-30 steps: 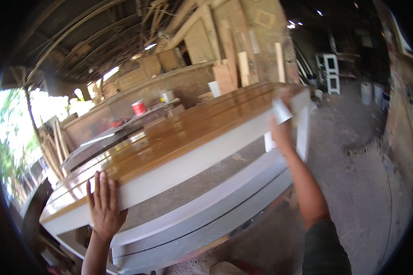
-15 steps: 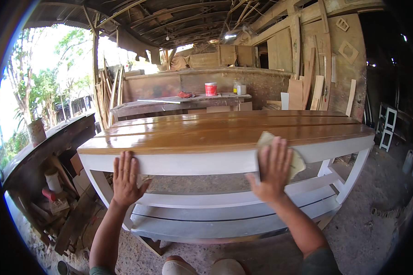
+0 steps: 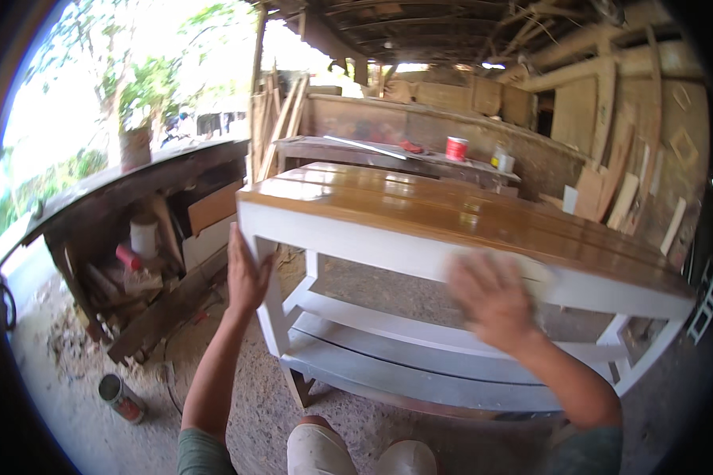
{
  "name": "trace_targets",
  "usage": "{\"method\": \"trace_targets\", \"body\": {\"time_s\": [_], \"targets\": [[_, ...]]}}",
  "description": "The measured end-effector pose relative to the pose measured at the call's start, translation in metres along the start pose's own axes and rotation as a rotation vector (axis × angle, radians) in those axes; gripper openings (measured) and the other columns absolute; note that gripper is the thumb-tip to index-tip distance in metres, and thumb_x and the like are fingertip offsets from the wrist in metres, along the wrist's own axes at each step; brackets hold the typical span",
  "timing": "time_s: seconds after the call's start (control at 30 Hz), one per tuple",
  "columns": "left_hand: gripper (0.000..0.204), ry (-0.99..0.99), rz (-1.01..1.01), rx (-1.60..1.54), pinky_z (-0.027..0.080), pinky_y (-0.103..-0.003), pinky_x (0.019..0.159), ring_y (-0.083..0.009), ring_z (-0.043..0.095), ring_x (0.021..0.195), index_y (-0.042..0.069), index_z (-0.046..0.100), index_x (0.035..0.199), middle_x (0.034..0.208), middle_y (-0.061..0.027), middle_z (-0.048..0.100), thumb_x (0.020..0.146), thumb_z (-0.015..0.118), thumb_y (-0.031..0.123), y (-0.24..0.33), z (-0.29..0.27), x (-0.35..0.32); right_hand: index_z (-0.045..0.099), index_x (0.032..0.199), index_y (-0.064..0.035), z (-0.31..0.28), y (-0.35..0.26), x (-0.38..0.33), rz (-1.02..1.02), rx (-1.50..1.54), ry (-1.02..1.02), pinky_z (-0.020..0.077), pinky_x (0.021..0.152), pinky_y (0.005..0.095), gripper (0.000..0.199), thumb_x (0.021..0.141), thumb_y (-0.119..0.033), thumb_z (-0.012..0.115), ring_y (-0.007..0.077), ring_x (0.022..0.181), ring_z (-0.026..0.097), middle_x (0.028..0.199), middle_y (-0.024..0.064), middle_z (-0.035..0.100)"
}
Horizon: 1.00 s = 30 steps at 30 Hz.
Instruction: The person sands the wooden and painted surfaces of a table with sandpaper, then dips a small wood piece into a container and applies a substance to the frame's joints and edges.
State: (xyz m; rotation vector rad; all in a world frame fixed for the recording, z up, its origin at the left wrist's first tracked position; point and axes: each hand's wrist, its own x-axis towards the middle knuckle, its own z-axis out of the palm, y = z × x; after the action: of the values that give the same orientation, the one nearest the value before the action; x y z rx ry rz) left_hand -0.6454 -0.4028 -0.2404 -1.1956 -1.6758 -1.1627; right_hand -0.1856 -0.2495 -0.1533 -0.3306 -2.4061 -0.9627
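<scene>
- The table [image 3: 451, 218] stood in the middle of the view, just ahead of the person, on a gritty floor [image 3: 71, 396]; it had a glossy brown plank top and a white-painted frame.
- The right hand [image 3: 491, 301] pressed flat against the white front rail [image 3: 388, 253], smeared by motion blur. A pale pad or sheet [image 3: 543, 273] showed at its far edge, mostly hidden, so what it was could not be made out. The fingers looked spread and flat, though the blur left it unclear whether they gripped the pad.
- The left hand [image 3: 245, 273] rested on the near left corner leg [image 3: 271, 309], palm against the wood, fingers straight, close together and pointing up, closed on nothing.
- Two white slatted shelves [image 3: 420, 356] ran under the top; the lower one was partly covered by the right forearm.
- Two knees in light trousers [image 3: 356, 451] were cut off by the lower edge.
- One rusty can [image 3: 121, 398] lay tilted on the floor at the left, well apart from the table.
- A dark, cluttered surface [image 3: 135, 178] stood at the left; one white container [image 3: 143, 236] and one red object [image 3: 128, 257] sat beneath it, the rest hard to read.
- Behind the table, a long surface [image 3: 356, 150] carried one red cup [image 3: 456, 148] and one white container [image 3: 501, 160].
- Planks [image 3: 610, 182] leaned against the right wall, their count unclear.
</scene>
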Motion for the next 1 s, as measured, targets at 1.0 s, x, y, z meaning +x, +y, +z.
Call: {"method": "trace_targets", "body": {"time_s": [1.0], "targets": [[0.042,-0.196,-0.431,-0.899,0.052,-0.036,0.087,-0.0236,0.069,0.091,-0.004,0.063,0.116,0.097,-0.0178,0.072,0.079,0.067,0.016,-0.010,0.011,-0.028,0.045,0.149,-0.0025,0.006,-0.118,0.192,-0.185,-0.231,0.006,0.0141,0.126,0.0513,0.076,0.087,-0.039,0.068,0.0291,0.155,0.024,0.164,0.0152,0.033]]}}
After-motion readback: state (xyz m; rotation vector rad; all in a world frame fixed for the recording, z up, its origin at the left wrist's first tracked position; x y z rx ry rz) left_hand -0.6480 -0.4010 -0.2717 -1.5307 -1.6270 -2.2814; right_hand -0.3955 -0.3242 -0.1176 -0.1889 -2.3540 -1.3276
